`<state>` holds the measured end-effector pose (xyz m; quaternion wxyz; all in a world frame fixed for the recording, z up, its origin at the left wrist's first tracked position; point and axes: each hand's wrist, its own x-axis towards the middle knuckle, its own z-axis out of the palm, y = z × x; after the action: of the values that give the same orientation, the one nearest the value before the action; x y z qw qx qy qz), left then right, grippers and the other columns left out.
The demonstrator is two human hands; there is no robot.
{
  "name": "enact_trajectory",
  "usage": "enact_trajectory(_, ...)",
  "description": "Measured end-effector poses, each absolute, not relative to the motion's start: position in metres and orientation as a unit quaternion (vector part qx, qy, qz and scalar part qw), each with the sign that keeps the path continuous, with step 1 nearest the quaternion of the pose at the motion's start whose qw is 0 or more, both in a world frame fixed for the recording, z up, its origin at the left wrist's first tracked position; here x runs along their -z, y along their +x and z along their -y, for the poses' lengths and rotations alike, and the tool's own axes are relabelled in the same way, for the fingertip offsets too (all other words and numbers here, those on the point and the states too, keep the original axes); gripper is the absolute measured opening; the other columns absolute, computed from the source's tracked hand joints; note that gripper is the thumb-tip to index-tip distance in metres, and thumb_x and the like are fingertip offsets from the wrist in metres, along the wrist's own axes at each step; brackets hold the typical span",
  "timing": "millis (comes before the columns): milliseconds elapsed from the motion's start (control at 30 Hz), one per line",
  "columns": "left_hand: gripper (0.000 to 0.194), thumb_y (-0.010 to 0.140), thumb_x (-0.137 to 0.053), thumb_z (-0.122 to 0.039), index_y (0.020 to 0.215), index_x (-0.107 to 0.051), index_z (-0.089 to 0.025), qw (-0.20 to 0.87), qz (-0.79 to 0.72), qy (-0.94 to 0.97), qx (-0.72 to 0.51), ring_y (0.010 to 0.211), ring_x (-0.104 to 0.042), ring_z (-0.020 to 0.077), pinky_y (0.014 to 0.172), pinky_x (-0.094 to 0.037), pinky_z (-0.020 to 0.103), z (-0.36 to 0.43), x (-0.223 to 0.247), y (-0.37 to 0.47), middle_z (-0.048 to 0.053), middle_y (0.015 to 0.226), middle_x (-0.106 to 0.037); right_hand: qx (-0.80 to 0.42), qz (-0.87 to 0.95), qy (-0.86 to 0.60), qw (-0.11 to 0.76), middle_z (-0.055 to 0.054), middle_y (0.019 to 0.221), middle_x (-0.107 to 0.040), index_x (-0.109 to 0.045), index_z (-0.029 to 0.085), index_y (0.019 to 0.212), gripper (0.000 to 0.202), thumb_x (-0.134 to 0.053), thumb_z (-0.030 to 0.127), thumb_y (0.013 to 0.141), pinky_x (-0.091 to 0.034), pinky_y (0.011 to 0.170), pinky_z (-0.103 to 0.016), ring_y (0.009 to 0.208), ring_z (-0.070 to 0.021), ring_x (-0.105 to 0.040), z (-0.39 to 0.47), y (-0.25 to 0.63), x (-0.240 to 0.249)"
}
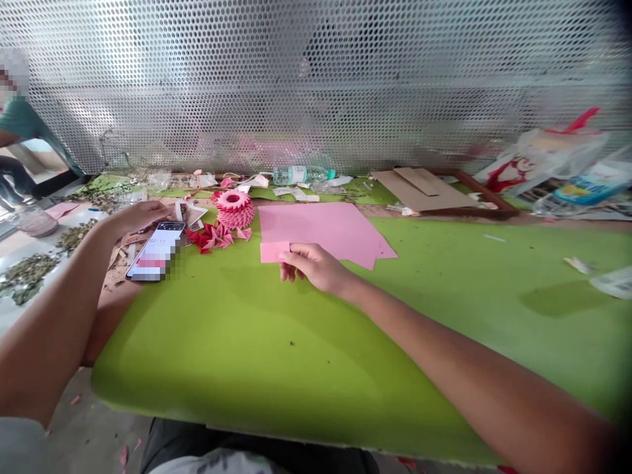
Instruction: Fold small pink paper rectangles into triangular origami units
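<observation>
My right hand (309, 263) is closed, pinching a small rectangle of pink paper (273, 252) between thumb and fingers above the green tabletop. Behind it lies a stack of larger pink paper sheets (316, 224). At the left, my left hand (143, 214) reaches over a heap of paper scraps (193, 216), fingers stretched forward and partly hidden. Just below that hand is a smartphone (154, 253) with its screen lit. Folded red and pink paper pieces (214, 238) lie beside a ring-shaped pink folded-paper stack (235, 209) in the middle.
A clear plastic bottle (302, 174) lies along the back near a perforated metal screen (306, 79). Cardboard in a wooden frame (424, 187) and plastic bags (548, 164) stand back right. Dried plant bits (39, 263) cover the left side. Another person (20, 122) sits far left.
</observation>
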<state>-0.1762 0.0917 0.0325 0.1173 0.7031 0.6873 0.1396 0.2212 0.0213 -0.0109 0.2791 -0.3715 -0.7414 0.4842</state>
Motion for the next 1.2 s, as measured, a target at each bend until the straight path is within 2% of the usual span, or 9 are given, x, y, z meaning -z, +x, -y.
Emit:
enact_trajectory(133,0.062,0.090,-0.044,-0.068,0.119,-0.063,-0.017,0.091,-0.729,0.663,-0.142,0.083,-0.058,0.0187,0.076,-0.044,0.029,-0.082,-0.047,-0.164,0.002,0.105,-0.070,-0.489,0.735,-0.374,0.283,-0.006,0.074,-0.070,-0.063,0.017,0.071,0.033,-0.054,0.040,0.093,-0.049,0.067,-0.029,0.064,-0.0144,-0.061,-0.021,0.220,0.011)
enact_trajectory(200,0.050,0.091,-0.046,-0.058,0.113,-0.065,-0.018,0.068,-0.710,0.674,-0.191,0.083,-0.058,0.0186,0.076,-0.044,0.028,-0.073,-0.059,-0.146,0.002,0.102,-0.071,-0.495,0.727,-0.378,0.290,-0.006,0.073,-0.070,-0.063,0.017,0.071,0.033,-0.055,0.041,0.092,-0.048,0.066,-0.029,0.063,-0.0140,-0.061,-0.021,0.220,0.010)
enact_trajectory(400,0.039,0.090,-0.048,-0.057,0.103,-0.071,-0.029,0.014,-0.542,0.810,-0.222,0.097,-0.065,0.0254,0.086,-0.050,0.035,-0.022,-0.085,-0.059,0.001,0.107,-0.072,-0.523,0.661,-0.406,0.354,-0.004,0.066,-0.068,-0.061,0.018,0.073,0.030,-0.061,0.045,0.087,-0.044,0.056,-0.027,0.057,-0.0133,-0.058,-0.027,0.222,0.007)
enact_trajectory(567,0.033,0.096,-0.049,-0.047,0.116,-0.066,-0.027,-0.101,-0.328,0.919,-0.194,0.100,-0.065,0.0264,0.087,-0.052,0.042,0.010,-0.050,0.000,0.007,0.113,-0.070,-0.547,0.638,-0.422,0.341,-0.004,0.064,-0.068,-0.061,0.017,0.073,0.029,-0.063,0.044,0.085,-0.042,0.055,-0.026,0.056,-0.0129,-0.058,-0.025,0.221,0.004)
enact_trajectory(667,0.026,0.097,-0.052,-0.037,0.116,-0.064,-0.024,-0.209,-0.266,0.918,-0.206,0.090,-0.066,0.0232,0.078,-0.052,0.038,0.006,-0.019,0.005,0.008,0.108,-0.069,-0.580,0.649,-0.394,0.295,-0.003,0.062,-0.067,-0.062,0.017,0.067,0.034,-0.062,0.046,0.084,-0.042,0.055,-0.026,0.053,-0.0122,-0.057,-0.020,0.218,0.003)
enact_trajectory(767,0.023,0.097,-0.056,-0.036,0.110,-0.065,-0.019,-0.234,-0.244,0.908,-0.247,0.090,-0.066,0.0216,0.075,-0.051,0.034,-0.005,-0.002,-0.003,0.009,0.107,-0.069,-0.605,0.649,-0.382,0.260,-0.004,0.063,-0.069,-0.063,0.016,0.067,0.034,-0.060,0.045,0.085,-0.042,0.056,-0.026,0.053,-0.0120,-0.057,-0.014,0.215,0.002)
enact_trajectory(967,0.010,0.095,-0.060,-0.025,0.094,-0.069,-0.020,-0.183,-0.218,0.900,-0.329,0.082,-0.067,0.0171,0.075,-0.049,0.029,-0.017,0.001,-0.013,0.003,0.093,-0.073,-0.600,0.658,-0.382,0.247,-0.005,0.067,-0.068,-0.058,0.018,0.073,0.037,-0.052,0.049,0.092,-0.040,0.054,-0.027,0.057,-0.0137,-0.059,-0.008,0.213,-0.001)
enact_trajectory(1133,0.019,0.094,-0.062,-0.031,0.083,-0.069,-0.017,0.044,-0.318,0.870,-0.375,0.074,-0.065,0.0154,0.068,-0.049,0.026,-0.013,0.004,-0.008,0.003,0.078,-0.070,-0.347,0.773,-0.398,0.351,-0.011,0.114,-0.069,-0.055,0.021,0.118,0.041,-0.061,0.050,0.090,-0.048,0.066,-0.029,0.082,-0.0186,-0.066,-0.006,0.217,0.005)
enact_trajectory(1200,0.022,0.093,-0.063,-0.034,0.081,-0.069,-0.016,0.116,-0.341,0.853,-0.378,0.069,-0.063,0.0140,0.064,-0.047,0.025,-0.011,0.003,-0.004,0.003,0.076,-0.070,-0.269,0.823,-0.370,0.337,-0.009,0.109,-0.071,-0.060,0.021,0.114,0.032,-0.061,0.044,0.092,-0.047,0.064,-0.028,0.079,-0.0176,-0.065,-0.006,0.218,0.008)
